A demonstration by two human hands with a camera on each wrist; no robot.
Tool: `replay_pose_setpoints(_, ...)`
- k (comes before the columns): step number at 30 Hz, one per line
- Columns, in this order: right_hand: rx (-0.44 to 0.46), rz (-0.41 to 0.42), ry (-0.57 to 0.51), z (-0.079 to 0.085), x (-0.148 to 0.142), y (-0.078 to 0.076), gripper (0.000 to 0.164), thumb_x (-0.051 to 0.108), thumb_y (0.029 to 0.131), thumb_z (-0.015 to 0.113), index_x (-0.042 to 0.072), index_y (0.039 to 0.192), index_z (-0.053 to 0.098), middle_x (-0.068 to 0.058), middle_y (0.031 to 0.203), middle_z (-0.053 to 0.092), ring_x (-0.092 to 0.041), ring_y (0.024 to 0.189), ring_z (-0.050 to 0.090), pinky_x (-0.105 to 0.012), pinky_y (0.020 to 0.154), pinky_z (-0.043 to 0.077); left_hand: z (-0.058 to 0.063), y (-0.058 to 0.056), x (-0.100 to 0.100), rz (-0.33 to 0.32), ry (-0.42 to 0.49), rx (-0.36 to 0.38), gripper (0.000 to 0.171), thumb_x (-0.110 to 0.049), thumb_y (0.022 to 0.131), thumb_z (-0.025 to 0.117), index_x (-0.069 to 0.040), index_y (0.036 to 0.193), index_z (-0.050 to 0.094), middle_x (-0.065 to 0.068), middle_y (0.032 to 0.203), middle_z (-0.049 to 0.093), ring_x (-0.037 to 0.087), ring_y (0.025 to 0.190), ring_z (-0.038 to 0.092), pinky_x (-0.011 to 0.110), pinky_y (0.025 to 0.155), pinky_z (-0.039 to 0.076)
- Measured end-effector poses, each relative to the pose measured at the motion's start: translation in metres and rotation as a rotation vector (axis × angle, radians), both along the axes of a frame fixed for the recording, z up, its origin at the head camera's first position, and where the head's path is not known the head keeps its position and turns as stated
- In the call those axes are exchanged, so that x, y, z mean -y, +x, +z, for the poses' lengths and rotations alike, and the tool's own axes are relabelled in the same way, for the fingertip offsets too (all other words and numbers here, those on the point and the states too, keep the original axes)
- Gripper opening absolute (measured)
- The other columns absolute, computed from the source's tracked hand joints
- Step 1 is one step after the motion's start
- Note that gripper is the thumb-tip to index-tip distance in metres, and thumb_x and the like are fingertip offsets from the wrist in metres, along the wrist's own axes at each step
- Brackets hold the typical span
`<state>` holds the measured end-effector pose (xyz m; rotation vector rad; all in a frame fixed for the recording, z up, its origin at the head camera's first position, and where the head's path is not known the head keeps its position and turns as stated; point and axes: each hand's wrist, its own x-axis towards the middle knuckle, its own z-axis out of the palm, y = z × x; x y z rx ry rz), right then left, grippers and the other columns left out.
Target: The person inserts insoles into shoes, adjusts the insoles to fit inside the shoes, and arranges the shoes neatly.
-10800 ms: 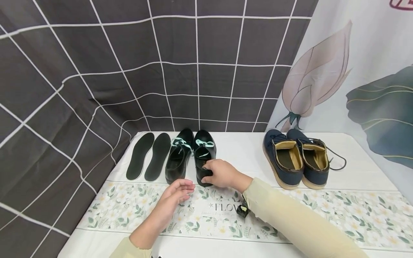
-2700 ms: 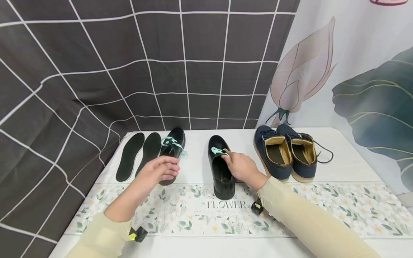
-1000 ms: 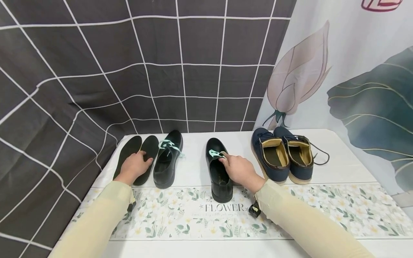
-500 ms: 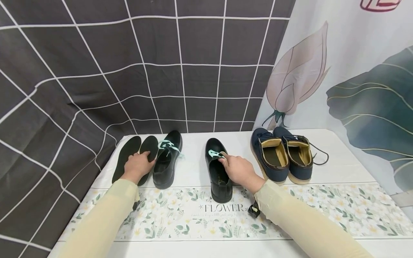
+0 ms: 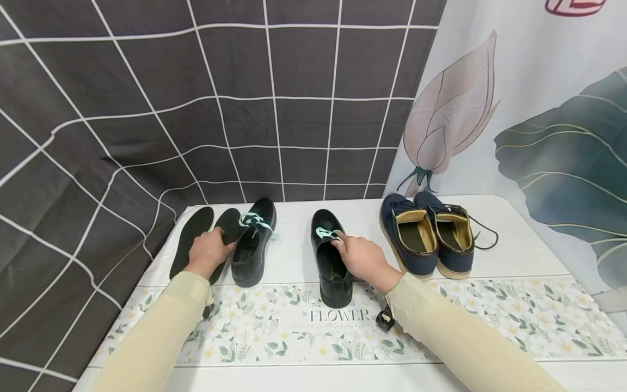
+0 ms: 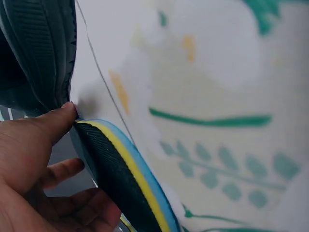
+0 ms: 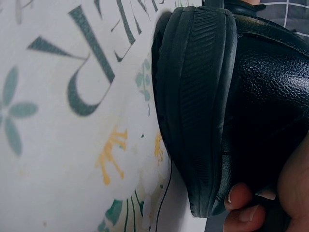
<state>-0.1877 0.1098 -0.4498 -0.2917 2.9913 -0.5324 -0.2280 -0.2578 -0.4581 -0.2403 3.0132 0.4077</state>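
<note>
My right hand (image 5: 364, 258) grips the side of a black leather shoe (image 5: 335, 293) with mint laces, its thumb near the tongue. In the right wrist view, fingertips (image 7: 241, 215) touch that shoe's upper. Its heel stands on the floral cloth. My left hand (image 5: 208, 253) holds the right one of two black insoles (image 5: 229, 220), thumb on one edge and fingers across at the other. The left wrist view shows this insole's blue and yellow layered edge (image 6: 130, 159). The other insole (image 5: 192, 231) lies partly behind my hand. The second black shoe (image 5: 249, 260) stands just right of the insoles.
A pair of navy shoes (image 5: 423, 264) with tan lining stands at the right, a dark lace trailing on the table. A dark grid curtain (image 5: 303, 125) hangs behind and along the left. White cloth (image 5: 294, 239) shows between the two black shoes.
Over the earlier frames the right black shoe went rightward, away from its mate. My left hand moved left and down onto the insole. In the last half second little moved.
</note>
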Motion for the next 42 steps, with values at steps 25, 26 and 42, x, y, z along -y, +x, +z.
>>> replay_pose_setpoints(25,-0.006,-0.006,-0.010,0.000,0.000,0.000,0.050,0.043,0.107,0.040,0.018,0.150,0.049,-0.016,0.086,0.071,-0.024,0.068,0.065,-0.036,0.051,0.042,0.012,0.001,0.005,-0.061,0.068,-0.091,0.029,-0.026,0.087,0.065,-0.006,0.102,0.079,0.016,0.104,0.075,0.041,0.099,0.067,0.055,0.089,0.051)
replay_pose_setpoints(26,-0.006,-0.005,-0.010,0.000,0.000,0.000,0.050,0.043,0.107,0.040,0.018,0.150,0.049,-0.016,0.085,0.071,-0.024,0.067,0.064,-0.036,0.051,0.042,0.012,0.001,0.005,-0.055,0.072,-0.093,0.028,-0.026,0.086,0.066,-0.006,0.100,0.079,0.016,0.103,0.075,0.040,0.098,0.067,0.054,0.088,0.051)
replay_pose_setpoints(42,-0.014,-0.001,-0.016,0.000,0.000,0.002,0.050,0.042,0.107,0.041,0.016,0.149,0.050,-0.014,0.078,0.069,-0.022,0.064,0.062,-0.035,0.051,0.042,0.011,0.001,0.008,-0.031,0.051,-0.124,0.019,-0.026,0.084,0.067,-0.007,0.079,0.069,0.009,0.079,0.069,0.030,0.075,0.063,0.047,0.074,0.050)
